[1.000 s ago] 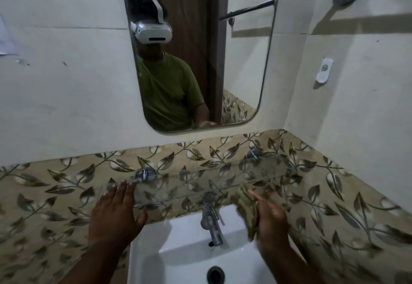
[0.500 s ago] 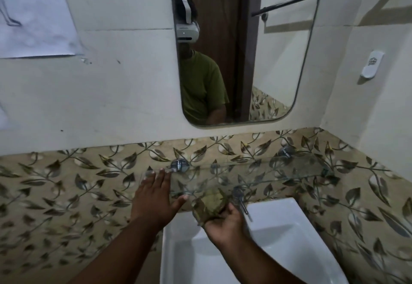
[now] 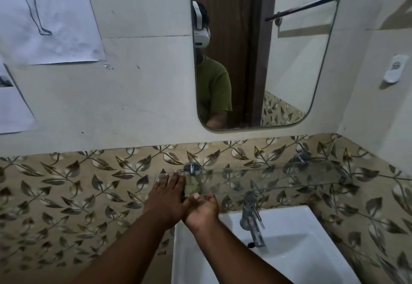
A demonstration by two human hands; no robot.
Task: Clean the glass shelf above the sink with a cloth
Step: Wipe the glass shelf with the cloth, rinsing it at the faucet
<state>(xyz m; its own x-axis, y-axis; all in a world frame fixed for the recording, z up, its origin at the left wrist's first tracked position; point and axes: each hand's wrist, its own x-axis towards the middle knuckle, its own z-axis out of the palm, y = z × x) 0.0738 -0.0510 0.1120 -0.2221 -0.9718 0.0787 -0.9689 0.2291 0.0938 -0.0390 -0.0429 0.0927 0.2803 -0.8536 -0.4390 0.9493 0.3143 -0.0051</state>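
A: Right hand (image 3: pixel 201 205) is now working under the glass shelf (image 3: pixel 256 179) at its left end, fingers curled around the cloth (image 3: pixel 192 186), having swept across from the faucet (image 3: pixel 250 217) side.
B: Left hand (image 3: pixel 166 196)?
A: Still lying flat and open, fingertips on the shelf edge, bracing it.
B: So the underside pass is reaching the end by the bracket (image 3: pixel 192 169).
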